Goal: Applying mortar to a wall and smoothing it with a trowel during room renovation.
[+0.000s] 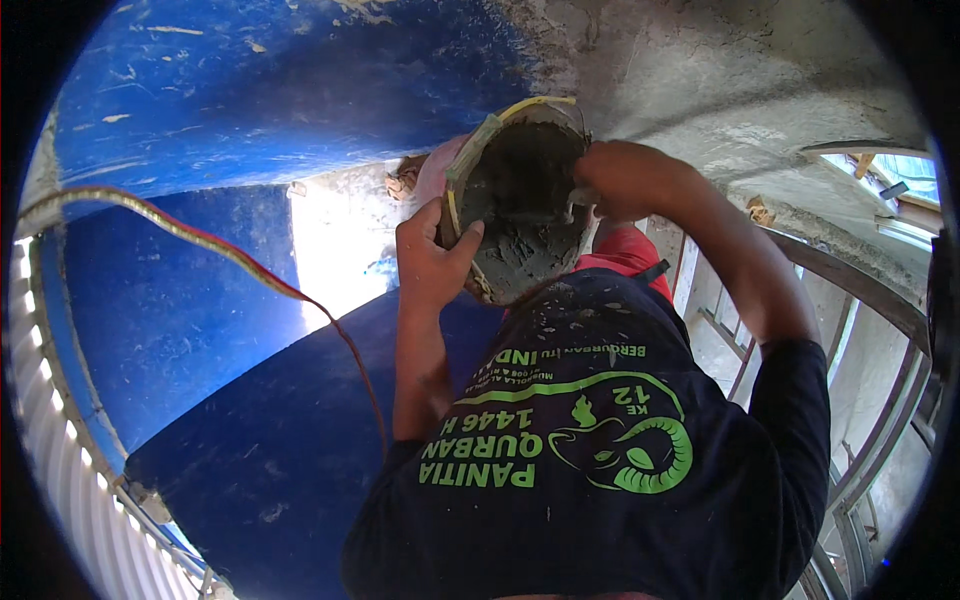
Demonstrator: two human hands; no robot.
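A bucket (468,160) of wet grey mortar (525,250) is tilted in front of my body, its mouth facing me. My left hand (437,258) grips its left rim, the thumb over the edge against the mortar. At the right side of the mouth, my right hand (625,180) is closed on what looks like a trowel. Only a bit of grey metal shows below the fingers; the rest is hidden by the hand and the dark mortar. A yellow strip (540,101) runs along the bucket's upper rim.
Blue scuffed panels (180,290) lie to the left and below. Bare cement wall (700,70) rises at the upper right. A red and yellowish cable or hose (230,250) crosses the left side. Metal rails (880,430) stand at right, corrugated sheeting (60,450) at far left.
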